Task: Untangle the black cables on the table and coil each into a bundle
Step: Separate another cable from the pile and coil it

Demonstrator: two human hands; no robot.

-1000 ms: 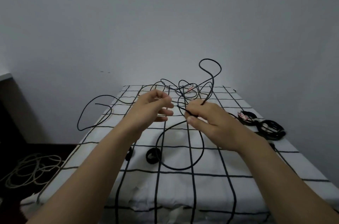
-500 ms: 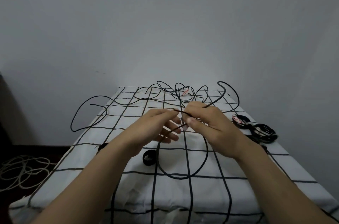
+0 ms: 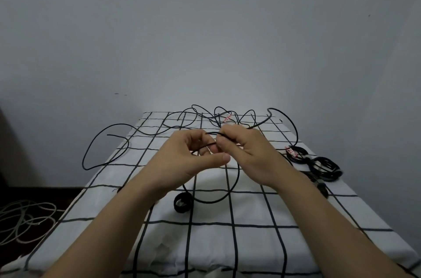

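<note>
A long black cable (image 3: 211, 200) hangs in one loop below my hands, above the table (image 3: 250, 243), which has a white cloth with black grid lines. My right hand (image 3: 246, 154) pinches the top of that loop, and the cable runs on from it to the back right. My left hand (image 3: 193, 159) is curled round the same cable just to the left, thumb stretched out below. At the far edge lies the tangled rest of the black cables (image 3: 216, 116), and one strand (image 3: 102, 145) arcs out past the left edge.
Two coiled black bundles (image 3: 325, 167) lie at the table's right edge, one with a red-and-white tag (image 3: 290, 151). A small black strap ring (image 3: 181, 202) sits near the middle. Pale cables (image 3: 25, 218) lie on the dark floor at the left.
The raised loop behind my right hand has dropped to the table at the back right. My left hand has closed in on my right one and taken hold of the cable.
</note>
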